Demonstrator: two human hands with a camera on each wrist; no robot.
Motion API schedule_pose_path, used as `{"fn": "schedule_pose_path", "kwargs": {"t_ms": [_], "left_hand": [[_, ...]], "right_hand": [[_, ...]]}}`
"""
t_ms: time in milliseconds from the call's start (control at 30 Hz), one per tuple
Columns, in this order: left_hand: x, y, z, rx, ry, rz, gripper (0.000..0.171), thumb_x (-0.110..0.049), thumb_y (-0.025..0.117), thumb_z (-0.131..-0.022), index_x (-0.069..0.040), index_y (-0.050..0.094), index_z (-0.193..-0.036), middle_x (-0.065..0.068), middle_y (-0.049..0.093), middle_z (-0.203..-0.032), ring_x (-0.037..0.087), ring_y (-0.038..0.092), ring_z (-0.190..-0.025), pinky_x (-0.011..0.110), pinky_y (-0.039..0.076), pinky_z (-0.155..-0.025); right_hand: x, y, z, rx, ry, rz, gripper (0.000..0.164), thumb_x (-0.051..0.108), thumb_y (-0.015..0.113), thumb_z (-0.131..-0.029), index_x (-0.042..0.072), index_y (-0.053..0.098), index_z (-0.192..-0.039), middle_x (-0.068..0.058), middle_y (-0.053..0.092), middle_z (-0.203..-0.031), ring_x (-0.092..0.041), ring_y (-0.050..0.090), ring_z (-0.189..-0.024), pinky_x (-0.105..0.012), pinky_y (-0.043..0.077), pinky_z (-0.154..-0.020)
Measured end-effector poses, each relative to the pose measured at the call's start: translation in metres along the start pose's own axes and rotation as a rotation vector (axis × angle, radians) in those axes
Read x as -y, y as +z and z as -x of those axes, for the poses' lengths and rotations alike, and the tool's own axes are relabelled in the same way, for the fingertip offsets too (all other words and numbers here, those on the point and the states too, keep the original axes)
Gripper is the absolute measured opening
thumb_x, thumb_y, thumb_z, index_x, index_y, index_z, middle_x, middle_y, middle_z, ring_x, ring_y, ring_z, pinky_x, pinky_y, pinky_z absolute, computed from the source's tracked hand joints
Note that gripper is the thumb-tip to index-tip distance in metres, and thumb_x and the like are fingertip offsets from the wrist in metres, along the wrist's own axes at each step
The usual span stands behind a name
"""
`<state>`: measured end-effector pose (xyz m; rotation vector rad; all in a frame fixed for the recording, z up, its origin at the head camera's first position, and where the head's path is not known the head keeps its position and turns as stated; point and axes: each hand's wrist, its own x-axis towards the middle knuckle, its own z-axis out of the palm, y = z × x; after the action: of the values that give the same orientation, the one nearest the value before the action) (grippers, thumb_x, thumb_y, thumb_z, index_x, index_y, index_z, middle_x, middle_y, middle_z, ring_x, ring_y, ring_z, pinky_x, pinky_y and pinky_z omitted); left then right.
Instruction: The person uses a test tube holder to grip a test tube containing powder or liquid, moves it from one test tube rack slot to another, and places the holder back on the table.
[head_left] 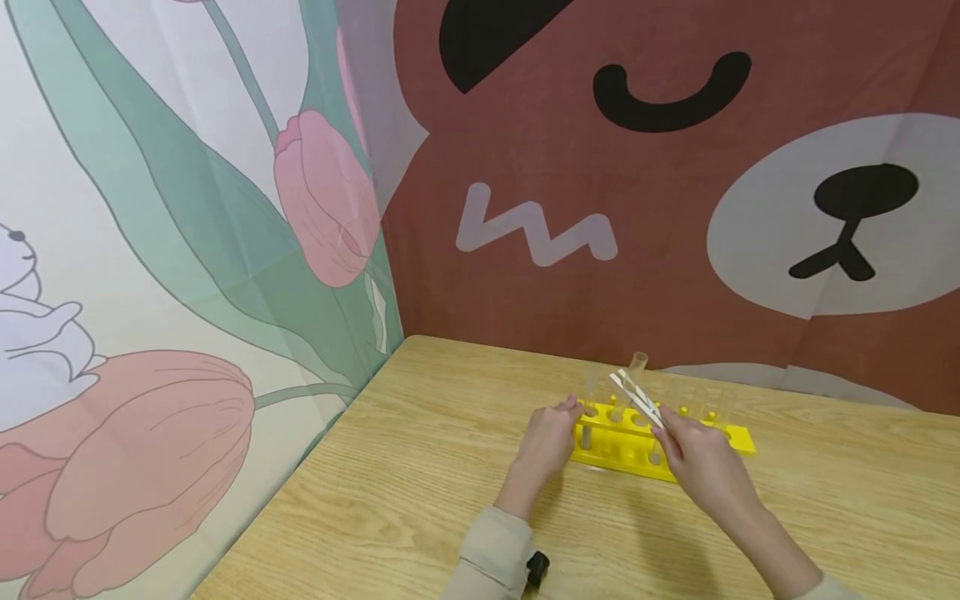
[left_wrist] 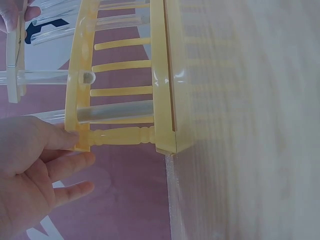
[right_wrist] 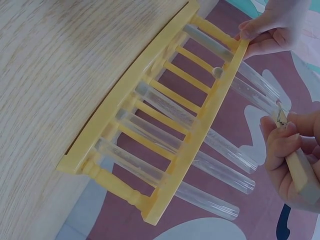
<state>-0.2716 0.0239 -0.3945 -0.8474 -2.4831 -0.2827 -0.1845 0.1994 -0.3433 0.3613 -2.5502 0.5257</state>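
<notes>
A yellow test tube rack stands on the table. My left hand pinches the end of its upper bar between thumb and fingers, as the left wrist view shows. In my right hand is a wooden test tube clamp, its jaws around a clear test tube. That tube's rounded bottom pokes just through a hole in the upper bar, well above the base. Another test tube sits fully down in the rack beside my left hand. Three more clear tubes, one of them this tube, stand toward the other end.
The wood-grain table runs back to a wall cloth with a large brown bear face. A tulip-patterned cloth hangs along the left edge. Below my left sleeve shows a small black object.
</notes>
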Motion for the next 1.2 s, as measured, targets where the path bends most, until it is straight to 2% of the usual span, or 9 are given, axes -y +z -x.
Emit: {"fn": "schedule_pose_path", "kwargs": {"t_ms": [200, 733, 967, 1200], "left_hand": [[-0.0009, -0.0018, -0.0003, 0.019, -0.014, 0.010, 0.028, 0.001, 0.058, -0.082, -0.006, 0.064, -0.108, 0.007, 0.058, -0.114, 0.014, 0.056, -0.102, 0.024, 0.045, -0.083], [0.0004, 0.0000, 0.0004, 0.007, -0.001, 0.000, 0.027, 0.001, 0.057, -0.082, -0.007, 0.065, -0.107, 0.008, 0.058, -0.114, 0.016, 0.057, -0.101, 0.024, 0.047, -0.080], [-0.0006, -0.0014, 0.0002, 0.008, -0.005, 0.002, 0.026, 0.002, 0.057, -0.082, -0.005, 0.065, -0.106, 0.009, 0.057, -0.114, 0.017, 0.057, -0.101, 0.024, 0.047, -0.081], [-0.0002, -0.0012, 0.0006, 0.008, -0.004, 0.001, 0.027, 0.002, 0.058, -0.081, -0.006, 0.065, -0.106, 0.008, 0.058, -0.114, 0.017, 0.057, -0.101, 0.024, 0.047, -0.080]], "right_hand": [[-0.0012, 0.0005, -0.0001, -0.002, -0.004, 0.004, 0.022, 0.002, 0.063, -0.080, -0.010, 0.058, -0.098, -0.002, 0.047, -0.058, -0.010, 0.032, -0.042, -0.018, 0.028, -0.035], [-0.0013, 0.0016, 0.0003, -0.009, -0.020, 0.012, 0.020, 0.002, 0.063, -0.080, -0.010, 0.058, -0.096, -0.002, 0.047, -0.058, -0.009, 0.032, -0.042, -0.018, 0.028, -0.035], [-0.0007, 0.0021, -0.0001, -0.012, -0.022, 0.004, 0.010, 0.001, 0.063, -0.080, -0.004, 0.057, -0.086, 0.001, 0.041, -0.056, -0.009, 0.031, -0.042, -0.019, 0.027, -0.035], [-0.0006, 0.0024, -0.0006, -0.008, -0.023, 0.008, 0.013, 0.000, 0.064, -0.079, -0.006, 0.058, -0.089, 0.000, 0.044, -0.057, -0.009, 0.031, -0.042, -0.019, 0.028, -0.036]]}}
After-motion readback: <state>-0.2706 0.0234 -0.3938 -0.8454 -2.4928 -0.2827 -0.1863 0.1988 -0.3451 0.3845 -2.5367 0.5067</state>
